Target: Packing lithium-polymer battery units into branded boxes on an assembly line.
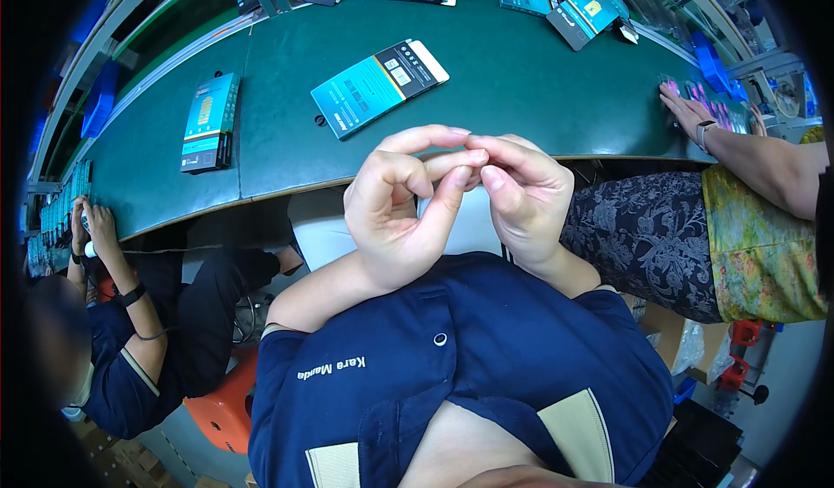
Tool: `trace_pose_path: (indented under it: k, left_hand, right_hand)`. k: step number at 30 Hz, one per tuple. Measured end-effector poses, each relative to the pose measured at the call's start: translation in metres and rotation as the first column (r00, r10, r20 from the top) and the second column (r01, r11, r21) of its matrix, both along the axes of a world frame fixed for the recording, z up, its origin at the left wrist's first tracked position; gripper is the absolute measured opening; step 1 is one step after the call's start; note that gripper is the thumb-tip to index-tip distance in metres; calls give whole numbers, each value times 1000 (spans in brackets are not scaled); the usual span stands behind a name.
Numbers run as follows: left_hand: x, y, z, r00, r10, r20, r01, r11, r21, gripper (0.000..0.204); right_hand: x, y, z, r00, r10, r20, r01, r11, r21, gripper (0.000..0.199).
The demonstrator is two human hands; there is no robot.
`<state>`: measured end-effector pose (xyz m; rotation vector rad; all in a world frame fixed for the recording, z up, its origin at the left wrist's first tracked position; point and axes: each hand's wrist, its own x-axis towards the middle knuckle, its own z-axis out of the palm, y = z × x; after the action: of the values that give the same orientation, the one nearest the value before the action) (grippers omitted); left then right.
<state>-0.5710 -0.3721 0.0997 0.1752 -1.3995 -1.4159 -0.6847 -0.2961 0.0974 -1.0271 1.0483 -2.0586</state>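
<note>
My left hand point(400, 201) and my right hand point(526, 194) are raised in front of my chest, off the near edge of the green table. Their fingertips meet, with thumbs and fingers pinched close together. Anything between them is hidden or too small to make out. Just beyond the hands, a flat teal and black carton point(373, 90) lies slanted on the table, with a pale flap sticking out at its far right end. Further left is a second teal and black carton point(208, 123), which neither hand touches.
More teal cartons point(582, 15) are heaped along the far side of the green table point(287, 45). On the left, a co-worker's hands point(97, 227) are beside a row of small packs. On the right, another person's hand point(686, 115) rests near pink items. An orange stool point(221, 405) stands lower left.
</note>
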Motion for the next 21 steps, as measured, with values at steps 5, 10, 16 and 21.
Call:
trace_pose_path:
  k: [5, 10, 16, 21]
  left_hand:
    - [6, -3, -2, 986, 57, 159, -7, 954, -301, 28]
    - [5, -5, -4, 990, 7, 138, 22, 979, -205, 28]
    - [-3, -6, -3, 989, 76, 125, -55, 984, -167, 26]
    - [-7, -6, -3, 995, 44, 88, -43, 999, -15, 27]
  right_hand:
    - [-2, 2, 1, 999, 10, -49, -10, 1000, 8, 20]
    - [-4, -1, -2, 993, -13, -120, 14, 1000, 9, 20]
    - [-9, -4, -4, 998, 11, -65, -7, 998, 54, 20]
    - [-12, -6, -5, 997, -4, -71, 8, 999, 48, 20]
